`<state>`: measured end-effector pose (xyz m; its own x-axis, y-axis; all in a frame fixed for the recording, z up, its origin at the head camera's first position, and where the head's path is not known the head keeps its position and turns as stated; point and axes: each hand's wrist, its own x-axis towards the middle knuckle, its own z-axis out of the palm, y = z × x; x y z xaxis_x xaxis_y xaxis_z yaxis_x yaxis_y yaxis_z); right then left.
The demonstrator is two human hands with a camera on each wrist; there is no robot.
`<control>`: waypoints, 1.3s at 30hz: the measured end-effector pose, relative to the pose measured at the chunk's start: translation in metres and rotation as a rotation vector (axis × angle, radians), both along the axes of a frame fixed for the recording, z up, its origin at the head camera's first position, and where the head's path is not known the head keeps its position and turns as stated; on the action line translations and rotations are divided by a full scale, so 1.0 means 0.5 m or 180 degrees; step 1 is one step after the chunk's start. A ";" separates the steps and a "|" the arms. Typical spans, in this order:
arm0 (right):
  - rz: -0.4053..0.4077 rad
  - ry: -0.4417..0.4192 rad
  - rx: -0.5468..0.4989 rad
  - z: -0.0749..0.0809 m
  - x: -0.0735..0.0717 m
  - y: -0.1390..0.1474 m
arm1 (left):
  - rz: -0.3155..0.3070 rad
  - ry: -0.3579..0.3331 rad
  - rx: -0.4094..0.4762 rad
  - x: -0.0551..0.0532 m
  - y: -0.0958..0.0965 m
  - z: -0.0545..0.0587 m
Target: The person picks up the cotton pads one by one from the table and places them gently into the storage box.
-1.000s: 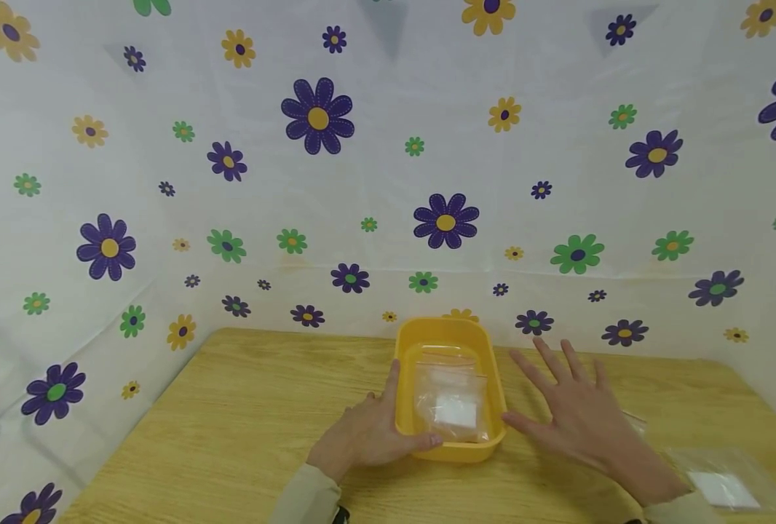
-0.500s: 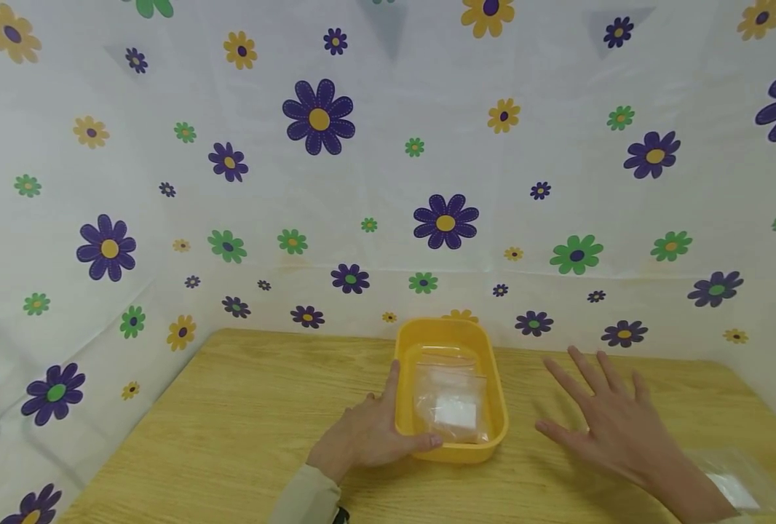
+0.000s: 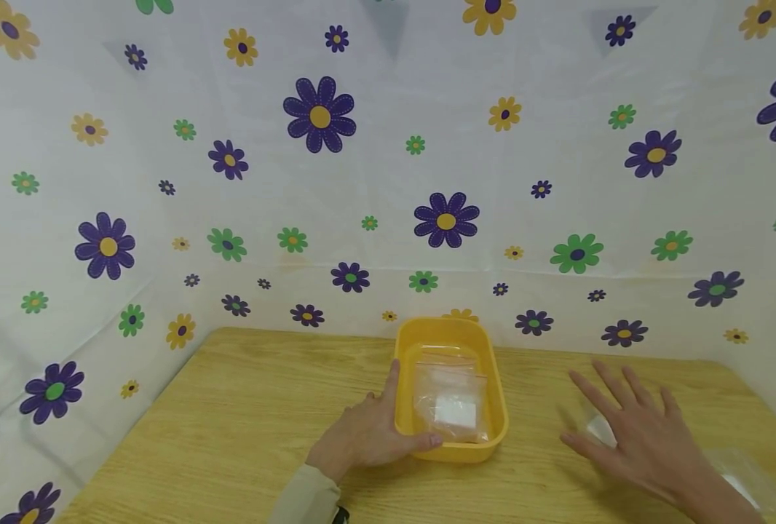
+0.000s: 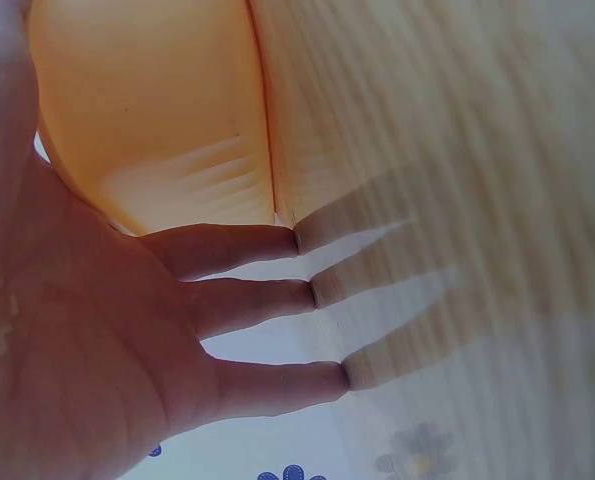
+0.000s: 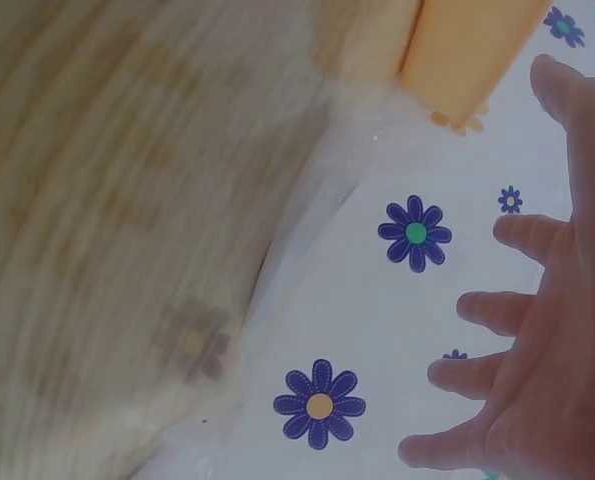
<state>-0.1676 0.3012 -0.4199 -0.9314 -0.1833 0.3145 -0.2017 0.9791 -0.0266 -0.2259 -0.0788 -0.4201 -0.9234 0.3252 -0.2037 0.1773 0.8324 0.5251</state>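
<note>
A yellow plastic tray (image 3: 451, 453) sits on the wooden table. Inside it lie clear zip bags (image 3: 450, 400), the top one with a white piece in it. My left hand (image 3: 365, 437) is at the tray's near left corner, thumb over the front rim. In the left wrist view, three of its fingers (image 4: 247, 387) are straight, with tips at the tabletop. To the right of the tray, my right hand (image 3: 646, 440) is spread out over the table, holding nothing. A white item (image 3: 600, 429) shows partly between its thumb and index finger; the rest is hidden.
Another clear bag with a white piece (image 3: 742, 484) lies at the right, partly behind my right wrist. A white flower-print sheet (image 3: 388, 182) hangs behind the wooden table (image 3: 263, 407) and along its sides.
My right hand has moved rightward, away from the tray. A white item has come into view between its thumb and index finger. The left hand and tray have stayed put.
</note>
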 end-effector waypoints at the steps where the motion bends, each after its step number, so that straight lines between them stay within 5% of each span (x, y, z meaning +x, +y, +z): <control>1: -0.0006 -0.0035 -0.0018 -0.001 0.001 0.004 | -0.0001 -0.0002 0.0001 0.000 0.000 0.000; 9: 0.0026 -0.0171 -0.0231 -0.011 0.002 0.036 | -0.0007 0.0005 -0.0014 -0.001 0.000 -0.001; 22: 0.0363 -0.0480 -0.1120 -0.038 -0.007 0.088 | -0.0008 -0.0013 -0.0018 0.000 0.000 0.001; 30: 0.0199 -0.0982 -0.1121 -0.039 -0.007 0.114 | 0.0009 -0.0023 -0.0032 0.001 0.000 0.002; 39: 0.0231 -0.1187 -0.1182 -0.044 -0.014 0.128 | 0.0002 -0.0002 -0.0018 0.000 0.000 0.002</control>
